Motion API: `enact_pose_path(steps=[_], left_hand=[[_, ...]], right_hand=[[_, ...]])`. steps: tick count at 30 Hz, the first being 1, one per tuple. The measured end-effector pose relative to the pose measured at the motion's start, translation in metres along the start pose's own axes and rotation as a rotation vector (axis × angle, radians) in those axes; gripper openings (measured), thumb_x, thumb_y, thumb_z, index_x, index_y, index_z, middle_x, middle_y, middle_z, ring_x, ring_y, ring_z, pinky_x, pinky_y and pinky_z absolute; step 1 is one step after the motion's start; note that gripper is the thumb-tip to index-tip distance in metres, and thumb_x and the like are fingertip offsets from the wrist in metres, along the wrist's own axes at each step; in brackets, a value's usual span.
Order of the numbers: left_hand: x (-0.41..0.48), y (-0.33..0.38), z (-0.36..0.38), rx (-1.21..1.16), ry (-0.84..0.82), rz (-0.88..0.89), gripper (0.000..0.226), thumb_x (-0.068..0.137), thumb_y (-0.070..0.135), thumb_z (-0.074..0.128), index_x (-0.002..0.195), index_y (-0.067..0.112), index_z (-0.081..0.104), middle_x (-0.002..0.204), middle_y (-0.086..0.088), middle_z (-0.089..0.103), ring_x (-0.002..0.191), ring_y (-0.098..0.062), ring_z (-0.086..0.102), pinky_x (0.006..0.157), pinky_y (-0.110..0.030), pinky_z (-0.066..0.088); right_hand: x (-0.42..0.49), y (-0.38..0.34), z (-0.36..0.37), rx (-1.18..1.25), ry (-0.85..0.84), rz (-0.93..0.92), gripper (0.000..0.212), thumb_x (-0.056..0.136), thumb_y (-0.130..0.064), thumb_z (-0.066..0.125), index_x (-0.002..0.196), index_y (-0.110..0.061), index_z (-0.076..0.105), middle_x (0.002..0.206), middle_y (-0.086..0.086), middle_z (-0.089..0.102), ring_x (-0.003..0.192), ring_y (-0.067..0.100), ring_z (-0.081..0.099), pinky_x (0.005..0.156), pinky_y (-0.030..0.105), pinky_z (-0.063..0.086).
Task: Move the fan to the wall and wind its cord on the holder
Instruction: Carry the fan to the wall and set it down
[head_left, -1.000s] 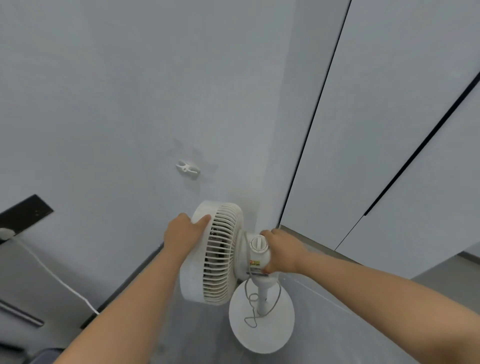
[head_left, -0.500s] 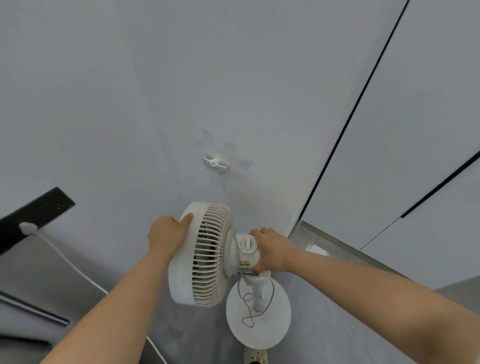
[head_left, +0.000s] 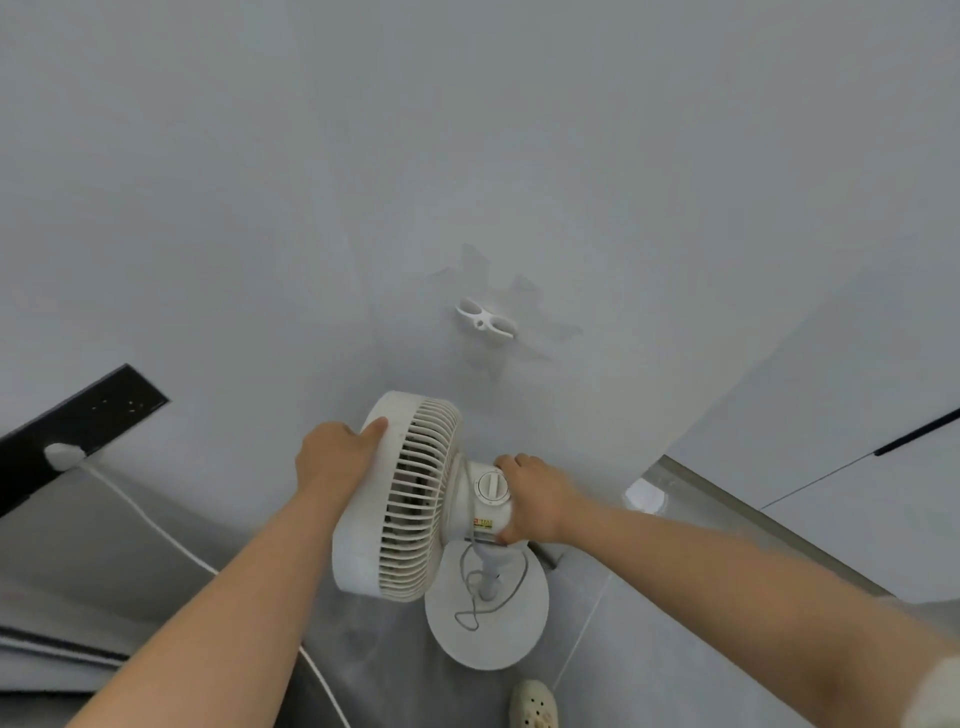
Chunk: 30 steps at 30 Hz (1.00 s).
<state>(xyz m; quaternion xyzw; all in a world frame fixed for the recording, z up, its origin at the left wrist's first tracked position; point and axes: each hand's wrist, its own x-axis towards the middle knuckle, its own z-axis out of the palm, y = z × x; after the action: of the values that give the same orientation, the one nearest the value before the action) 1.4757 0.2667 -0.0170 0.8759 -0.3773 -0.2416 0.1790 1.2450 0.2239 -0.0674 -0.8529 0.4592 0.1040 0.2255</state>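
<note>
A white pedestal fan (head_left: 405, 499) stands close to the pale wall (head_left: 311, 208), its round base (head_left: 488, 623) low over the grey floor. My left hand (head_left: 332, 452) grips the front rim of the fan's grille. My right hand (head_left: 535, 499) grips the motor housing beside the dial. The fan's thin grey cord (head_left: 467, 597) lies looped loosely on the base around the pole. A small white cord holder (head_left: 485, 322) is fixed to the wall above the fan.
A black socket strip (head_left: 78, 431) on the wall at the left carries a white plug with a white cable (head_left: 156, 525) running down across the floor. Pale cabinet doors (head_left: 857, 467) stand at the right. A cream clog (head_left: 532, 706) shows at the bottom.
The view has swung to the right and closer to the wall; the fan with both hands on it sits nearer under the cord holder. A clog has come into view.
</note>
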Motion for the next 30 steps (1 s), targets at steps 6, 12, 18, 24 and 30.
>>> enact_pose_path(steps=[6, 12, 18, 24, 30], left_hand=[[0.035, -0.023, 0.0, 0.007, -0.084, 0.001, 0.051, 0.095, 0.041, 0.042, 0.06, 0.006, 0.049, 0.065, -0.006, 0.049, 0.076, -0.028, 0.049, 0.072, -0.032, 0.035], [0.065, -0.037, 0.006, -0.057, -0.166, 0.028, 0.048, 0.097, 0.037, 0.041, 0.063, 0.006, 0.054, 0.1, -0.023, 0.064, 0.095, -0.036, 0.058, 0.081, -0.035, 0.041], [0.081, -0.04, 0.012, -0.054, -0.131, 0.051, 0.047, 0.098, 0.036, 0.037, 0.096, -0.003, 0.064, 0.112, -0.021, 0.062, 0.102, -0.036, 0.055, 0.087, -0.036, 0.039], [0.081, -0.045, 0.008, -0.088, -0.134, 0.061, 0.041, 0.097, 0.031, 0.04, 0.07, 0.005, 0.056, 0.072, -0.005, 0.053, 0.081, -0.029, 0.049, 0.074, -0.031, 0.033], [0.078, -0.045, 0.005, -0.145, -0.152, 0.039, 0.04, 0.092, 0.027, 0.045, 0.057, 0.008, 0.048, 0.06, -0.006, 0.052, 0.066, -0.027, 0.055, 0.058, -0.028, 0.04]], right_hand=[[0.028, -0.022, 0.027, 0.016, -0.018, 0.082, 0.084, 0.06, -0.047, 0.08, 0.126, -0.013, 0.04, 0.12, 0.008, 0.05, 0.11, 0.026, 0.05, 0.088, 0.037, 0.048], [0.05, -0.035, 0.045, 0.043, -0.016, 0.16, 0.084, 0.061, -0.051, 0.079, 0.126, -0.014, 0.04, 0.121, 0.008, 0.05, 0.113, 0.027, 0.049, 0.089, 0.038, 0.048], [0.063, -0.037, 0.052, 0.064, 0.005, 0.183, 0.087, 0.06, -0.051, 0.079, 0.127, -0.014, 0.039, 0.122, 0.008, 0.05, 0.114, 0.027, 0.049, 0.09, 0.041, 0.049], [0.064, -0.037, 0.052, 0.024, -0.001, 0.159, 0.087, 0.061, -0.05, 0.079, 0.129, -0.014, 0.038, 0.121, 0.008, 0.05, 0.112, 0.026, 0.049, 0.087, 0.039, 0.049], [0.06, -0.029, 0.046, -0.033, -0.024, 0.101, 0.084, 0.062, -0.044, 0.08, 0.128, -0.014, 0.038, 0.118, 0.008, 0.051, 0.108, 0.026, 0.051, 0.083, 0.037, 0.049]])
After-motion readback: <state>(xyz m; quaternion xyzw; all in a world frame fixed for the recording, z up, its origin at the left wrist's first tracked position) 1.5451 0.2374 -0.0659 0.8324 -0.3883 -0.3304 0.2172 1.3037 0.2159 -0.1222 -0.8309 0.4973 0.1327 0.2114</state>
